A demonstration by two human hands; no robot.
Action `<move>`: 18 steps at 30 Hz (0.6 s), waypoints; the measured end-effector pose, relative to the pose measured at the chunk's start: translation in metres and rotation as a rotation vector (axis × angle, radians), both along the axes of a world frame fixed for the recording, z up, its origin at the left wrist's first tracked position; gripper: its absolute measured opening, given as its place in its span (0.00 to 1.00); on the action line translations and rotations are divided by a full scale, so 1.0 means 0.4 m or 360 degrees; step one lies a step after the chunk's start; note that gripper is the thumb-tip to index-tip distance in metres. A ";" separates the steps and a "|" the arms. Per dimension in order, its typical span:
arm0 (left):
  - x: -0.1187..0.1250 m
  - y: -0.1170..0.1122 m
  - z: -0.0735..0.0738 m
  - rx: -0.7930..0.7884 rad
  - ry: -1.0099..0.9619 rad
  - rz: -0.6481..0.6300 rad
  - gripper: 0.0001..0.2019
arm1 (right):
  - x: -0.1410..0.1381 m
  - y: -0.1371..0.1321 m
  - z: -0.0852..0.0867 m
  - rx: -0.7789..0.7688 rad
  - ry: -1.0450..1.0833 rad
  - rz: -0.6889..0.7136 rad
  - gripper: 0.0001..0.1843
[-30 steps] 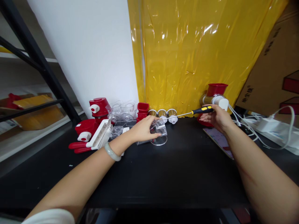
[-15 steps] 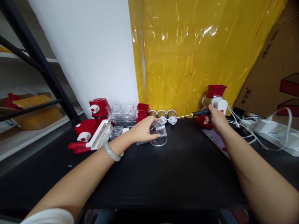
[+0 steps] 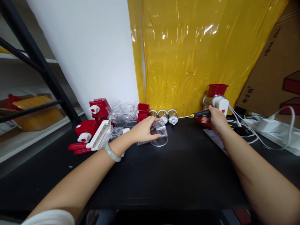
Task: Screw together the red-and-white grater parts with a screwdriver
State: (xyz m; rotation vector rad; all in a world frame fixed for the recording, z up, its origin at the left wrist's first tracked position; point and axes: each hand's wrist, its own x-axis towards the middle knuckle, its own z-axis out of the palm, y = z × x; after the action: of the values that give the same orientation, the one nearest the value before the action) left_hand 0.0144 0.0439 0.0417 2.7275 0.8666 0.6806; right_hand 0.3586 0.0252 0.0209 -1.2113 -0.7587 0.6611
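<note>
My left hand (image 3: 146,129) grips a clear plastic grater housing (image 3: 161,128) between thumb and fingers, low over the black table. In my right hand (image 3: 216,118) is the dark handle of a long screwdriver (image 3: 200,114) with a yellow collar. Its thin shaft points left, and the tip reaches the top of the clear housing near my left fingertips; whether it touches a screw I cannot make out. Just behind stand several drum grater blades (image 3: 172,117) with white ends. Red feed hoppers (image 3: 143,109) are stacked beside them.
Red bases with white knobs (image 3: 86,130), white arms with red handles (image 3: 98,137) and more clear housings (image 3: 124,111) lie left. An assembled red and white grater (image 3: 217,93), a phone (image 3: 215,140), a power strip (image 3: 278,136) and cables lie right. A black table (image 3: 161,178) spans the front.
My right fingers have shifted slightly on the screwdriver handle. My left hand and the clear housing have barely moved.
</note>
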 end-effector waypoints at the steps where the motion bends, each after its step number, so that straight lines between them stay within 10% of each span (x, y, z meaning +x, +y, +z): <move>1: 0.000 0.000 0.000 0.0001 0.0003 0.0002 0.34 | 0.001 0.000 -0.001 0.0010 -0.0018 -0.0014 0.12; 18: 0.002 0.000 -0.005 0.0014 -0.0003 -0.0017 0.34 | 0.036 0.024 -0.041 0.0013 -0.0294 -0.0263 0.24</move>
State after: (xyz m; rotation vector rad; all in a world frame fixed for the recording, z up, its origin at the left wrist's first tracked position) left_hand 0.0153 0.0439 0.0397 2.7368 0.8497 0.6867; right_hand 0.3731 0.0346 0.0046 -1.3245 -0.8037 0.4139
